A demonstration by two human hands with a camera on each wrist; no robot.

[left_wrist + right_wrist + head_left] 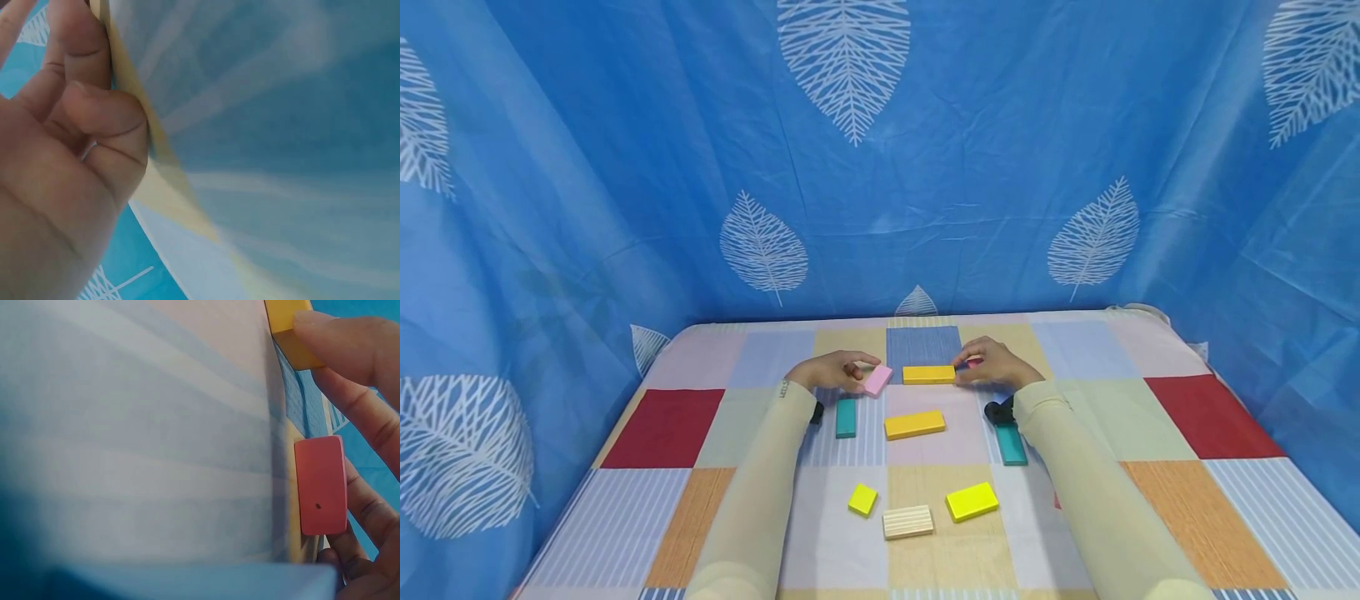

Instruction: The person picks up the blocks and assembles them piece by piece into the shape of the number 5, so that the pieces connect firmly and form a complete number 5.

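Observation:
In the head view my left hand (838,370) has its thumb and index finger at the near-left end of a pink block (877,381), which lies at an angle. The left wrist view shows that hand's bent fingers close against the cloth; the pink block is hidden there. My right hand (996,364) pinches the right end of an orange-yellow block (928,375) between thumb and index finger. A red block (321,485) lies under the right hand, in front of its other fingers; whether they touch it I cannot tell.
Another orange-yellow block (914,425) lies nearer. Teal blocks (846,418) flank it, one (1012,446) partly beneath the right wrist. Closer still are a small yellow block (862,500), a ridged wooden block (907,522) and a bright yellow block (972,502). A blue curtain (925,208) hangs behind.

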